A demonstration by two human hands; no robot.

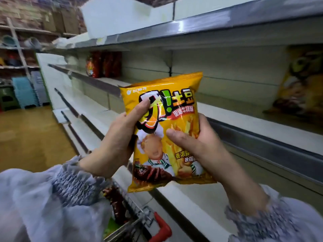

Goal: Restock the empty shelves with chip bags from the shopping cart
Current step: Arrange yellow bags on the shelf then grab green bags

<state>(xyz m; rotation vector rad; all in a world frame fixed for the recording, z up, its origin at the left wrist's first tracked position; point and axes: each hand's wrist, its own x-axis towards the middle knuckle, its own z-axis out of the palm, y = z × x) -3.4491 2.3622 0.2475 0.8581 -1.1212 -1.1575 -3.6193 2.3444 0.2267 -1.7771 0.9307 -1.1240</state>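
A stack of pale blue plastic stools point(22, 92) stands on the brown floor point(29, 137) beside a green stool point(7, 100). Cardboard boxes point(57, 20) sit high above.

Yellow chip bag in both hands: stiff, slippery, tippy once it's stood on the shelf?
Probably light and soft: the yellow chip bag looks puffed, and the left hand's thumb dents its front. Likely slippery: the film shines; the right hand grips its other edge. On the shelf it may tip on its narrow crimped bottom.

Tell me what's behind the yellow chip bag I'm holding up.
Bare shelf boards and the pale back panel show around the yellow chip bag. The shelf stretch directly behind it is covered.
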